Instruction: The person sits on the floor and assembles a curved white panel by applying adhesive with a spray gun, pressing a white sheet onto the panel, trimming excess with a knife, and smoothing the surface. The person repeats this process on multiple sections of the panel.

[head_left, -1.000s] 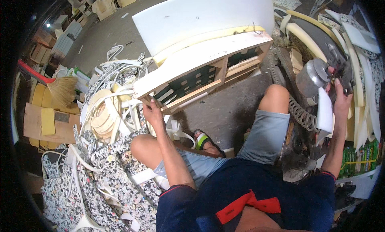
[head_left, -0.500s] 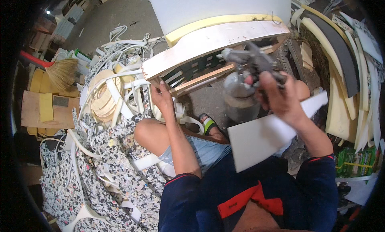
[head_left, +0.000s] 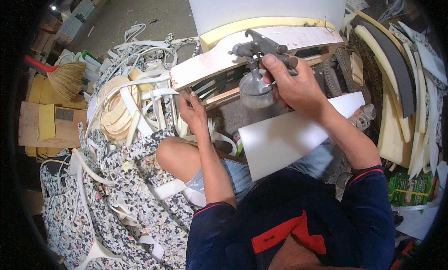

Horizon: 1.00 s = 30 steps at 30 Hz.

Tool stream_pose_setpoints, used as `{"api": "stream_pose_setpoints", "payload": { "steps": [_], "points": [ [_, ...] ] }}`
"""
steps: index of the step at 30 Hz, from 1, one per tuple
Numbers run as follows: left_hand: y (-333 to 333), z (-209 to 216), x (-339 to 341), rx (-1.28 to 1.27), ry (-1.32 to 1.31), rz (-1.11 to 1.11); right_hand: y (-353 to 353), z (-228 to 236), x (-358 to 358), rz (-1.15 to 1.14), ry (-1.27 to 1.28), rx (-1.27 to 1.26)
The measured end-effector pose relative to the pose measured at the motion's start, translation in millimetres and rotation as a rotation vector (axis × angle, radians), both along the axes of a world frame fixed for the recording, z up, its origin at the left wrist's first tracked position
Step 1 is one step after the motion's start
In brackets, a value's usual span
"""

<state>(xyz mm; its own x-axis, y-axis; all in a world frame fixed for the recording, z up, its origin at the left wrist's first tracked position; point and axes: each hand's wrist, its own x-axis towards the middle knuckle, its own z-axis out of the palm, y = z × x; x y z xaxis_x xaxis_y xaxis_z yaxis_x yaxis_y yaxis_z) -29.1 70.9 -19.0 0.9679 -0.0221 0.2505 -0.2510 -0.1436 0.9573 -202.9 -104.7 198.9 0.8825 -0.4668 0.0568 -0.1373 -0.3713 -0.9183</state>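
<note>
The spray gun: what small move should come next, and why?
Probably angle the spray gun toward the pale-faced wooden frame: the right hand holds the gun up, overlapping the frame in this view, while the left hand touches the frame's left end.

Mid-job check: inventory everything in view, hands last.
Metal spray gun with cup: one, grey, centre
Flat foam sheet: one, white, centre
Curved wooden frame: one, pale, upper centre
Curved foam strip: one, yellow, behind frame
Large smooth panel: one, white, behind strip
Straw broom: one, tan, red handle, left
Speckled foam pieces: several, black-and-white, lower left
Thin foam strips: many, white, left
Round flat pieces: several, cream, left
Curved foam pieces: several, yellow, white, grey, right
Wrapped bundle: one, green, lower right
Left hand: one, bare, at frame's left end
Right hand: one, bare, gripping spray gun
</note>
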Motion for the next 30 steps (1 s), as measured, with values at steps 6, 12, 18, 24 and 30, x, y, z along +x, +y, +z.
{"api": "stream_pose_setpoints", "payload": {
  "steps": [6,12,18,24,30],
  "points": [
    [-1.7,1.3,-0.7,-0.001,0.013,0.012,-0.9,2.4,-1.8,-0.074,-0.021,-0.096],
    [-0.1,-5.6,2.0,0.015,-0.059,0.015,-8.2,5.4,-6.7,-0.055,-0.007,0.03],
    [1.0,-12.1,4.8,-0.08,0.041,-0.027,-28.8,5.8,-19.2,-0.163,0.094,0.122],
    [0.0,-11.9,4.1,-0.043,-0.008,-0.013,-66.5,7.0,-41.8,-0.335,0.054,0.087],
    [0.6,-12.0,6.3,-0.039,0.062,-0.021,-99.2,6.5,-59.3,-0.476,-0.018,0.064]
  ]
}}
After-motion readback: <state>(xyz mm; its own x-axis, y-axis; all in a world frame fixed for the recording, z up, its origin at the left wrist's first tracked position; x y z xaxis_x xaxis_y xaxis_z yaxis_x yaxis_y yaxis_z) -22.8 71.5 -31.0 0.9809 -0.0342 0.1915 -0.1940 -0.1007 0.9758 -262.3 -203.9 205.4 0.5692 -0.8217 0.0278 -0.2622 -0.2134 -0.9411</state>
